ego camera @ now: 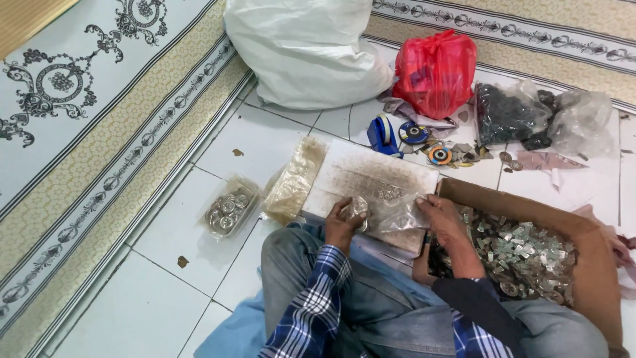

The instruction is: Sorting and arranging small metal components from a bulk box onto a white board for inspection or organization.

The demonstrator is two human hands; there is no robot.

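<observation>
Knees in jeans (371, 311) at frame bottom; centre frame my left hand (341, 222) clasps small metal discs (358, 207), right hand (438, 215) pinches a clear plastic bag (399, 215). Bag's thin, limp, slippery, so I'd grip near the mouth; discs feel hard, prob. heavy together.

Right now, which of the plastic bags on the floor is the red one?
The red bag sits at the top, between the big white sack and the clear bag of dark bits. The others are white or see-through.

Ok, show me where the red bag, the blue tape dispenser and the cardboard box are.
red bag (434, 73), head view, middle of its front.
blue tape dispenser (383, 136), head view, on its blue body.
cardboard box (523, 209), head view, on its far wall.
</observation>
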